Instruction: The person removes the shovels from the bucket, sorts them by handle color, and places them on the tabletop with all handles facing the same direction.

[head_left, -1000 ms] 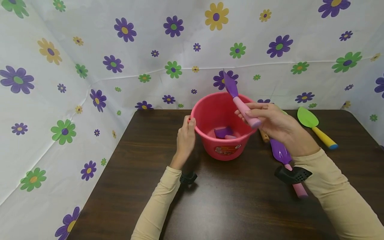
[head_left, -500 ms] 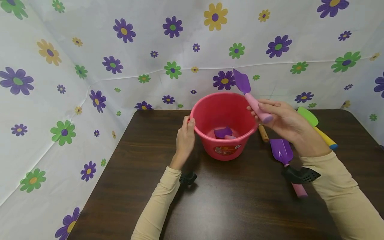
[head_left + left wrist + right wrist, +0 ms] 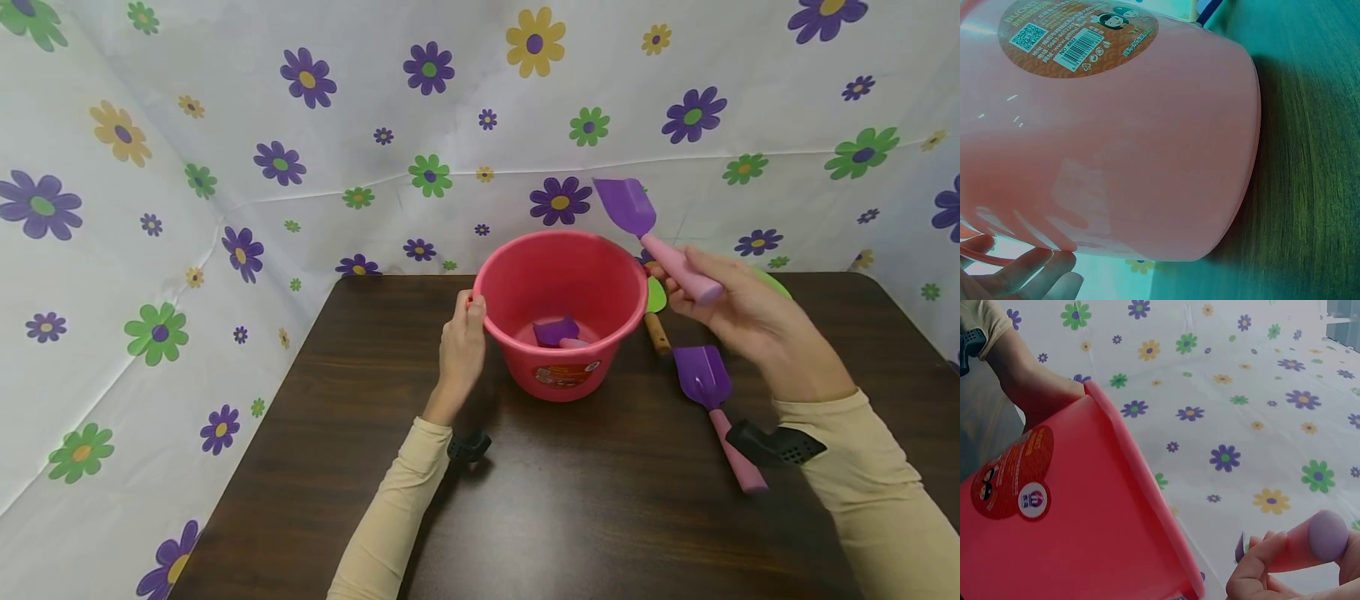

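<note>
A pink bucket (image 3: pixel 521 362) stands upright on the table. My left hand (image 3: pixel 461 346) grips its left rim; in the left wrist view, fingers (image 3: pixel 1050 269) lie against the bucket's side near the red handle. Up beyond the bucket's right rim, my right hand (image 3: pixel 742 312) holds a garden trowel (image 3: pixel 628 208) by its pink handle, purple blade pointing up and left. The handle's lilac end (image 3: pixel 1327 536) shows in the right wrist view. Inside the bucket lies another purple trowel (image 3: pixel 553 332) with a pink handle, partly hidden by the front wall.
Right of the bucket, a second purple trowel (image 3: pixel 702 379) with a pink handle lies on the dark wooden table (image 3: pixel 570 500). Beside it is a green-bladed tool with a wooden handle (image 3: pixel 657 335). A green blade (image 3: pixel 774 285) peeks from behind the right hand. Flower-patterned cloth (image 3: pixel 315 233) hangs behind.
My right hand has carried the trowel to the right, from above the bucket to beyond its right rim, its blade turning more into view. The left hand and bucket stay put.
</note>
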The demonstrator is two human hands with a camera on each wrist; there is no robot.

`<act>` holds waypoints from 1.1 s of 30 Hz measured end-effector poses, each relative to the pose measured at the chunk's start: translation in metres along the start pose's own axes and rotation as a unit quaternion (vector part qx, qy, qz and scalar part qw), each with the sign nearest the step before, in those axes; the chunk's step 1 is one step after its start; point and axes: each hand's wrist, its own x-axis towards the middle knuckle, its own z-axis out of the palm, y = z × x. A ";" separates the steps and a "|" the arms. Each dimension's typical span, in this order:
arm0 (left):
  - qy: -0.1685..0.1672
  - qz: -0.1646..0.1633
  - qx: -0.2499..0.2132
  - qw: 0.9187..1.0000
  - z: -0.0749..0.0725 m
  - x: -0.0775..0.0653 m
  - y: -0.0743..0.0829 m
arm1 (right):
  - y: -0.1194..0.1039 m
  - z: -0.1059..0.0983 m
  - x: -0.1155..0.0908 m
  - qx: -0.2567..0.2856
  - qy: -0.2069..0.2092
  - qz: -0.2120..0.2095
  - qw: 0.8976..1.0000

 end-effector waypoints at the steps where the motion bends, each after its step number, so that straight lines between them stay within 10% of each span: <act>1: 0.000 0.000 0.000 1.000 0.000 0.000 0.000 | -0.001 -0.002 0.000 0.012 0.000 -0.001 1.000; 33: -0.001 -0.001 -0.005 1.000 0.000 0.000 -0.002 | -0.005 -0.057 -0.019 0.147 -0.012 0.033 0.989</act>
